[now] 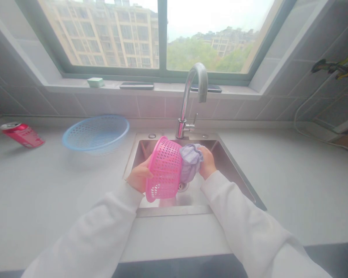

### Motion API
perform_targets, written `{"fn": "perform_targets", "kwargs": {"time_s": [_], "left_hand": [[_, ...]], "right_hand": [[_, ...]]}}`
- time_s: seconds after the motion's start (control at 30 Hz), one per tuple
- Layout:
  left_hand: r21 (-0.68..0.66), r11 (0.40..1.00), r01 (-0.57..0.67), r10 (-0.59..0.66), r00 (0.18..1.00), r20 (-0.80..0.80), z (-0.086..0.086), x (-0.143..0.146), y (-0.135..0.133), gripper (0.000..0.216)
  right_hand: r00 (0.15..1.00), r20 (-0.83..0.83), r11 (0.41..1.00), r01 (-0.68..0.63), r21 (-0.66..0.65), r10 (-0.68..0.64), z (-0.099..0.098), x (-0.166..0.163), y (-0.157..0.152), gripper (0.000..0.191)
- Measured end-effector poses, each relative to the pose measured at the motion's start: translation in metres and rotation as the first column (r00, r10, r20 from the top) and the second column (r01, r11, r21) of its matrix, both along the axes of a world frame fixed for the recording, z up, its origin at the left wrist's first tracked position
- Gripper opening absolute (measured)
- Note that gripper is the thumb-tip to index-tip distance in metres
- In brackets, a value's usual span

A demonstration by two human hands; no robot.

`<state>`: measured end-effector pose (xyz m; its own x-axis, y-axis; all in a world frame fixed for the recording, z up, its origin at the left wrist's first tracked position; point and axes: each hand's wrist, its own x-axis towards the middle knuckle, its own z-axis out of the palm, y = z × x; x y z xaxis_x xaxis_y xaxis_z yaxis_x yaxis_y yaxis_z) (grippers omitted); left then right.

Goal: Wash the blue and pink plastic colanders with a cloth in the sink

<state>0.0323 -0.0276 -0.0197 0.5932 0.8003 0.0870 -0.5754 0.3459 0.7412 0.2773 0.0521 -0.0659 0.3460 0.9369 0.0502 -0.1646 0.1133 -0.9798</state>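
Note:
Over the sink (174, 211), a pink plastic basket (166, 166) with a perforated wall is tipped on its side. My left hand (139, 175) grips its rim at the left, thumb on the outer wall and the other fingers hidden behind it. My right hand (208, 162) is closed on a crumpled pale purple cloth (190, 162). That cloth lies against the basket's base on the right. Part of the sink drain (183, 187) shows below the cloth.
A chrome faucet (187, 100) rises behind the sink. To the left, a blue mesh basket (95, 133) and a tilted red can (23, 135) are on the counter (278, 166). On the windowsill are a green soap-like block (95, 82) and two flat dark objects.

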Motion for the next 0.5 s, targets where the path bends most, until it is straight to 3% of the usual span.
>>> {"fn": "perform_targets", "kwargs": {"time_s": [0.13, 0.3, 0.4, 0.5], "left_hand": [[0.024, 0.999, -0.026, 0.025, 0.999, 0.02, 0.0, -0.004, 0.0, 0.098], [0.044, 0.997, -0.059, 0.06, 0.998, -0.021, -0.004, -0.001, 0.006, 0.067], [0.052, 0.998, -0.041, 0.048, 0.99, -0.13, -0.008, 0.004, 0.01, 0.083], [0.077, 0.996, -0.053, 0.061, 0.994, -0.095, -0.01, 0.005, 0.009, 0.091]], "right_hand": [[0.994, -0.107, 1.0, 0.011, -0.028, -0.014, 0.002, 0.0, -0.002, 0.016], [0.987, -0.163, 0.999, 0.01, -0.04, -0.016, 0.004, 0.0, -0.003, 0.02], [0.986, -0.166, 0.999, 0.01, -0.048, -0.018, 0.004, 0.0, -0.003, 0.021], [0.989, -0.143, 0.999, 0.027, -0.04, -0.032, 0.004, 0.001, -0.003, 0.023]]}}
